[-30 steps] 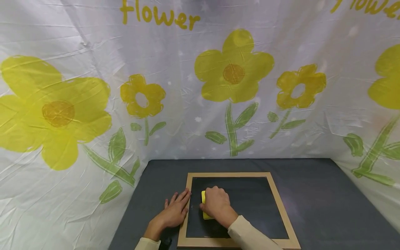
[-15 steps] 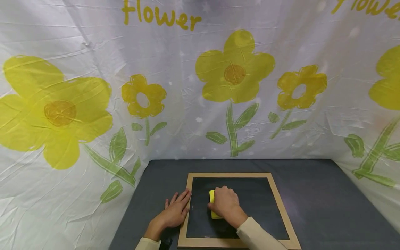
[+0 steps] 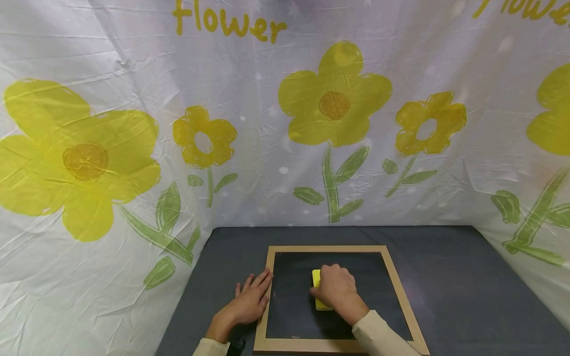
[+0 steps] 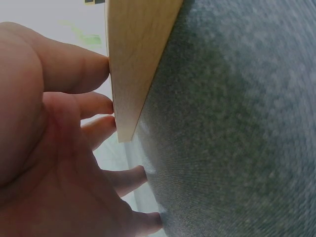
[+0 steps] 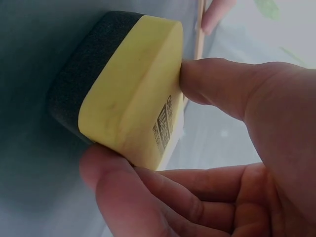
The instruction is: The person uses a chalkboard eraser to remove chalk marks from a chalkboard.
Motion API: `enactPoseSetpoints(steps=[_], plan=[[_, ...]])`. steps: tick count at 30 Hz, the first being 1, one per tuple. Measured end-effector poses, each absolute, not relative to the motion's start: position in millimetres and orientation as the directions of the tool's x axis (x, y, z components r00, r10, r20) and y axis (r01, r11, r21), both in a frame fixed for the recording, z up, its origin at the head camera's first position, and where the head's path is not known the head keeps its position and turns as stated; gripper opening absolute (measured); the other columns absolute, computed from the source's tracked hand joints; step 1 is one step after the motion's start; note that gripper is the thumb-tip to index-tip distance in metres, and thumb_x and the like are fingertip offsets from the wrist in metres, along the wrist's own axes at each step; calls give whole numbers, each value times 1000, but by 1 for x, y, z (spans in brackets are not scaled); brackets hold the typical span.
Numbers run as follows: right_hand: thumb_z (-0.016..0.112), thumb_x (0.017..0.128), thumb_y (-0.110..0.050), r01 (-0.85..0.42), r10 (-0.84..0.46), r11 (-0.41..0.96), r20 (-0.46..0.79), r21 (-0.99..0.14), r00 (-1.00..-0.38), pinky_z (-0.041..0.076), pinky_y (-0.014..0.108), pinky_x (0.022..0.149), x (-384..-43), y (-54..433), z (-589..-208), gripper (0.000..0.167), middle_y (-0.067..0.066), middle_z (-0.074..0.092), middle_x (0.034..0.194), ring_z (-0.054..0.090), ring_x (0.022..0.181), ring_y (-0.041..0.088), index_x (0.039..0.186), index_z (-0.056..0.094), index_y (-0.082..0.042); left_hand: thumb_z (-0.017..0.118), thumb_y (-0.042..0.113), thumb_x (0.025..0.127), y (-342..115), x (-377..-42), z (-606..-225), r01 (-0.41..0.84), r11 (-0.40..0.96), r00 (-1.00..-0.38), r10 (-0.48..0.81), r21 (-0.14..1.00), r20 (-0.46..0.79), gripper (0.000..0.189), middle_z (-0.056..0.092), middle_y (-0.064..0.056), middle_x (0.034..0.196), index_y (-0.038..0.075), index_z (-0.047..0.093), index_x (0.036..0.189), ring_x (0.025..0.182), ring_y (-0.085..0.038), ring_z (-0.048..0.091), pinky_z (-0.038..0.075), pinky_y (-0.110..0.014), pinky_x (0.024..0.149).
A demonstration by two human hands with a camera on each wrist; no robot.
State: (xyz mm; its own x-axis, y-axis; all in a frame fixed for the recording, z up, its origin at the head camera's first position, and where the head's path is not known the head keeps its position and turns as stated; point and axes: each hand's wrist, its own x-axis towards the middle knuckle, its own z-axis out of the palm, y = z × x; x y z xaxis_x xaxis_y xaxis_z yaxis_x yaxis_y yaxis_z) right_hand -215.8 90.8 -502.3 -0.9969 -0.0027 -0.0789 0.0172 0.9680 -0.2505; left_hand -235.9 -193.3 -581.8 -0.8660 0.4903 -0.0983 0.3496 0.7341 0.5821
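A small blackboard (image 3: 365,291) in a light wooden frame lies on the dark tabletop. My right hand (image 3: 338,289) grips a yellow board eraser (image 5: 133,84) from above, thumb on one side and curled fingers on the other. In the right wrist view the eraser's black felt side (image 5: 89,69) faces the dark board, and printing shows on its yellow back. At the board's left edge, my left hand (image 3: 247,301) rests with spread fingers on the wooden frame (image 4: 133,64). The left wrist view has its thumb and two fingertips touching the wood, while the other fingers reach to the cloth.
Grey-black cloth (image 3: 450,287) covers the table around the board. Behind and at both sides hangs a white curtain (image 3: 258,188) with yellow flowers and lettering. Faint pale marks show near the board's lower edge.
The right hand has slid the eraser rightward across the blackboard, from near its left side to around the middle. The left hand and the board have stayed in place.
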Motion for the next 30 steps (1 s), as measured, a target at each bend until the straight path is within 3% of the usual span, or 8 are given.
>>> enactPoseSetpoints(steps=[5,14,22,30], plan=[[92,86,-49,38,17,971,-88,-235,-996,61,44,65,-215,103,-501,54,10,62,86,64,72,25,109,74,-3,53,27,116,-193,-237,-584,340,737,-870,483,584,-103,64,17,-2,186,21,30,176,165,-58,14,4,-92,116],[91,86,-48,80,57,972,-109,-222,-992,58,41,61,-213,129,-499,53,9,60,82,61,69,25,107,73,-3,52,32,117,-194,-234,-581,357,722,-866,493,592,-80,64,17,1,186,24,30,176,162,-63,15,5,-94,112],[90,87,-48,100,76,971,-114,-216,-991,53,40,56,-211,159,-497,51,9,58,77,60,64,24,99,71,-4,57,18,114,-187,-229,-565,307,757,-881,455,577,-128,65,22,-9,184,12,34,174,165,-57,16,5,-91,118],[90,87,-46,97,75,975,-118,-198,-990,54,42,59,-208,187,-494,49,8,60,75,59,64,24,98,71,-2,58,18,114,-183,-222,-550,310,768,-878,457,561,-140,64,23,-11,183,9,35,173,164,-58,18,8,-91,117]])
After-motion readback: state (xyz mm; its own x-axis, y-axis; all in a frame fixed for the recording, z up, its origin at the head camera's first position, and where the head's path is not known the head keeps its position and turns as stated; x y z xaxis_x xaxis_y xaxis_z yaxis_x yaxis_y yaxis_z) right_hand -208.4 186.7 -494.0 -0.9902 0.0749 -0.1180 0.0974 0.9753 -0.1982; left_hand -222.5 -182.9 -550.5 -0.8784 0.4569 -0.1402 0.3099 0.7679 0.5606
